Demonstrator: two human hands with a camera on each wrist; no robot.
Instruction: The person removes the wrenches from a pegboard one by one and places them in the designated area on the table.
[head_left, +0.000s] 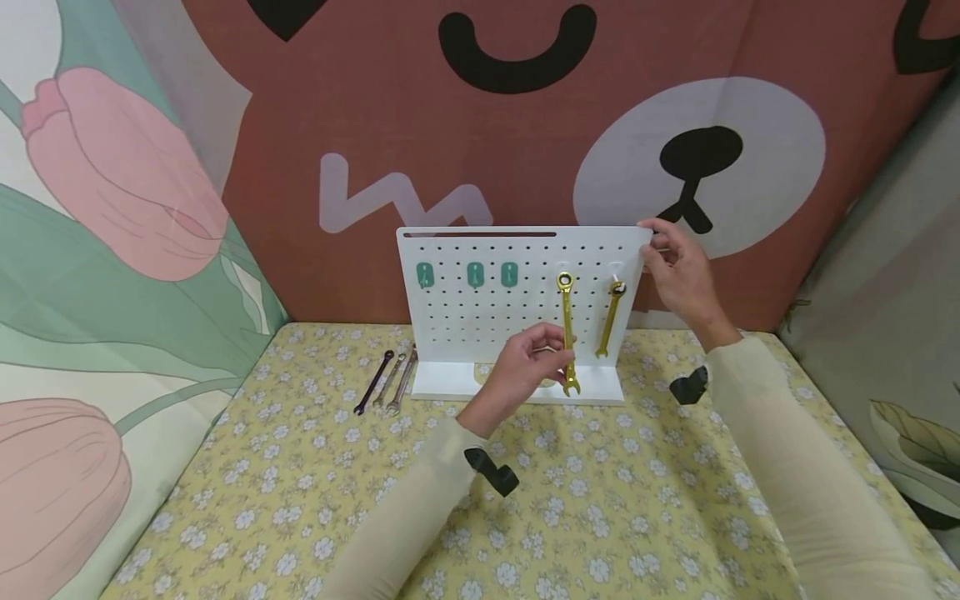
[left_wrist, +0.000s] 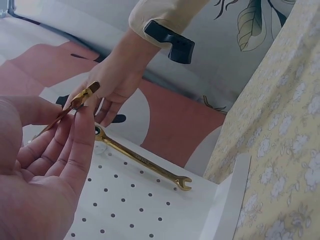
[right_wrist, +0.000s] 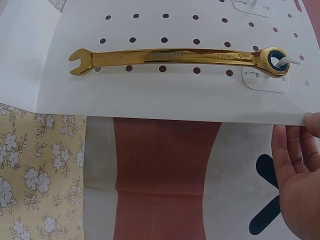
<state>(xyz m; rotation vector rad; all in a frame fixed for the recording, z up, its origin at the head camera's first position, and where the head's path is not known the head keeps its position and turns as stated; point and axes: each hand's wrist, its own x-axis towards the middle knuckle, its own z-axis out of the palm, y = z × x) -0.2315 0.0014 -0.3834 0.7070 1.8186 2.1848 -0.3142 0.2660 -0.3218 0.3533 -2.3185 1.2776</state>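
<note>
My left hand (head_left: 527, 365) pinches a gold combination wrench (head_left: 567, 325) near its lower, open-jawed end. The wrench stands nearly upright before the white pegboard (head_left: 465, 321), ring end up; whether a hook passes through that ring I cannot tell. In the left wrist view, the wrench (left_wrist: 79, 100) shows edge-on between the thumb and fingers of the left hand (left_wrist: 50, 165). My right hand (head_left: 681, 275) grips the board's upper right corner. Beside it, a second gold wrench (right_wrist: 175, 56) hangs by its ring from a white hook (right_wrist: 287, 61).
Three green hook plates (head_left: 476, 275) sit on the board's upper left part. Left of its base, a dark purple wrench (head_left: 373, 383) and two silver-toned wrenches (head_left: 403, 382) lie on the yellow floral tablecloth (head_left: 300, 483). A printed fabric backdrop (head_left: 360, 100) hangs behind.
</note>
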